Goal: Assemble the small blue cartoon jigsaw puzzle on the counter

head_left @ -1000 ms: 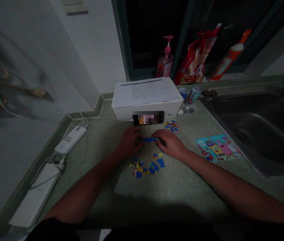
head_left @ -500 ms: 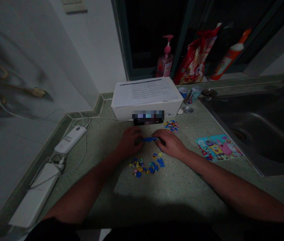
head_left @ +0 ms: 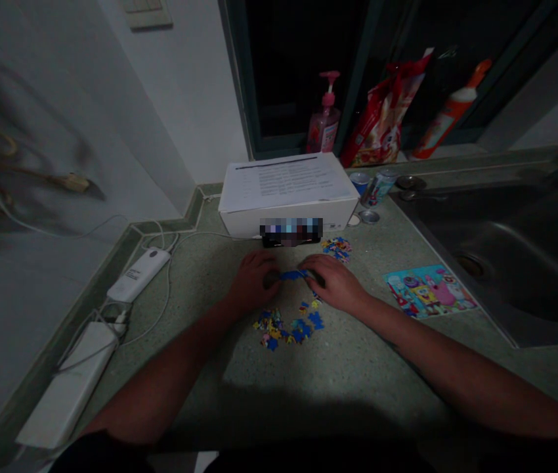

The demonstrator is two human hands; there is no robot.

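We log a steel sink point(head_left: 486, 263) at 3 o'clock — a pink pump bottle point(head_left: 324, 125) at 12, a white box point(head_left: 244, 220) just below it, and a white power strip point(head_left: 67, 387) at 8.

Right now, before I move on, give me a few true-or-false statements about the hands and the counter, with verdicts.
1. The left hand and right hand both reach the blue puzzle pieces between them. True.
2. The printed cartoon card lies in the steel sink. False: it lies on the counter beside the sink.
3. A pink pump bottle stands beyond the white box. True.
4. The right hand holds a drink can. False: it is at the blue pieces, and the can stands near the sink.
5. Loose puzzle pieces lie on the counter just below the hands in this view. True.
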